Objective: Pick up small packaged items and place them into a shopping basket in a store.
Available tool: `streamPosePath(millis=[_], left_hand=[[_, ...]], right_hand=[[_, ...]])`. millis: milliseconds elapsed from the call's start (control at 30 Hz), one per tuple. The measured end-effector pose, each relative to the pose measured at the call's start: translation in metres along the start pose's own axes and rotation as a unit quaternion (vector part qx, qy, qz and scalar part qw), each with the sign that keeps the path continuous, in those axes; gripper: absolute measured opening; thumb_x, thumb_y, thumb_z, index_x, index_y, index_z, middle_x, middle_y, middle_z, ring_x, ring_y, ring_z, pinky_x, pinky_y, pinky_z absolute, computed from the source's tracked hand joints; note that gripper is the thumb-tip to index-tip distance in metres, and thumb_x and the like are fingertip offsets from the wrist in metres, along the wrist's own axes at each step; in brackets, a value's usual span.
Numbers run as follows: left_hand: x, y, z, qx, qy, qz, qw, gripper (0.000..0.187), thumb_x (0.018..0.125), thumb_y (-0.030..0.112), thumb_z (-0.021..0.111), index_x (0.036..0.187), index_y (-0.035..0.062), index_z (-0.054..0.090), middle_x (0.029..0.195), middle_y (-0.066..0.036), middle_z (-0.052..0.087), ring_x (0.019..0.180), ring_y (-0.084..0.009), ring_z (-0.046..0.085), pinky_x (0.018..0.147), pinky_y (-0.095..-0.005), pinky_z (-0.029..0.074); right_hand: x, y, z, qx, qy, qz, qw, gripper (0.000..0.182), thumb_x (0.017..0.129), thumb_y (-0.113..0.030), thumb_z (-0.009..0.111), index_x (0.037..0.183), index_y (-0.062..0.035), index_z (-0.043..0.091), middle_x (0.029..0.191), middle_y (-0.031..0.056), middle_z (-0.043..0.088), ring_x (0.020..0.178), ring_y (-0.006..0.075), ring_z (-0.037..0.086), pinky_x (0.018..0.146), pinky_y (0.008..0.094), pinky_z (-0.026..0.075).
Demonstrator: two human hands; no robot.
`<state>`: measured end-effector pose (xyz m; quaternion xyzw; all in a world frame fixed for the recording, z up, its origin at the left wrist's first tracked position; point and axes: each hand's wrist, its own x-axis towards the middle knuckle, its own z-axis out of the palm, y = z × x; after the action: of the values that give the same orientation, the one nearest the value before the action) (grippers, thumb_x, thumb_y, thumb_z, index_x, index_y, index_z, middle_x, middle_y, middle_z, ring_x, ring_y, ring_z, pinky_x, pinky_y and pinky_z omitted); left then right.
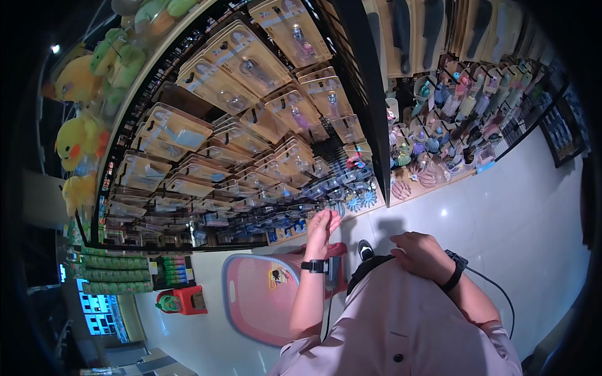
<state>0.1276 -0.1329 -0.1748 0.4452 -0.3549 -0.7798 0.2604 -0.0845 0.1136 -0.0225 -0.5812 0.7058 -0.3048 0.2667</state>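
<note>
My left hand (322, 229) is raised in front of me at the lower middle, above the edge of a pink basket (257, 301) with a grey rim. Its fingers are partly curled, and whether they hold anything is too small to tell. At the right, my right hand (419, 254) is near the front of my pink shirt (401, 319), fingers loosely bent, with no object visible in it. Both wrists wear black straps with small devices and cables. Carded packages (251, 69) hang on the rack beyond my left hand.
A black divider (376, 113) separates the rack from hanging hair accessories (433, 138) on the right. Plush toys (81, 141) line the left edge. A red stool (191, 299) stands on the pale floor (451, 216). My shoe (365, 250) is near the rack's base.
</note>
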Motion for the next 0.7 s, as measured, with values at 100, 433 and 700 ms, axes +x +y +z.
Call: streamPosePath(millis=[100,433,700], left_hand=[[-0.072,-0.009,-0.046,-0.025,0.078,0.021,0.996,0.025,0.102,0.021,0.059,0.119,0.0021,0.058,0.106,-0.014,0.069,0.091,-0.0212,0.070,0.083,-0.0322,0.059],[-0.248,-0.022,-0.140,0.069,0.409,0.108,0.903,0.029,0.100,0.027,0.063,0.113,0.0017,0.063,0.099,-0.009,0.070,0.089,-0.0174,0.068,0.079,-0.0305,0.055],[-0.280,-0.059,-0.233,0.156,0.493,0.052,0.854,0.026,0.095,0.024,0.066,0.105,-0.0001,0.066,0.092,-0.009,0.070,0.082,-0.0177,0.067,0.073,-0.0306,0.053]], right_hand=[[0.005,0.004,-0.002,-0.001,-0.060,0.028,0.998,0.031,0.088,-0.018,0.064,0.113,0.0005,0.066,0.096,0.0193,0.070,0.092,0.0360,0.067,0.084,0.0442,0.053],[0.038,-0.005,0.039,-0.016,-0.230,-0.175,0.957,0.031,0.090,-0.021,0.064,0.114,-0.0028,0.064,0.092,0.0167,0.067,0.088,0.0360,0.065,0.077,0.0453,0.052],[0.056,-0.043,0.093,-0.044,-0.341,-0.198,0.918,0.031,0.087,-0.016,0.066,0.115,-0.0019,0.064,0.095,0.0189,0.067,0.089,0.0378,0.065,0.079,0.0440,0.054]])
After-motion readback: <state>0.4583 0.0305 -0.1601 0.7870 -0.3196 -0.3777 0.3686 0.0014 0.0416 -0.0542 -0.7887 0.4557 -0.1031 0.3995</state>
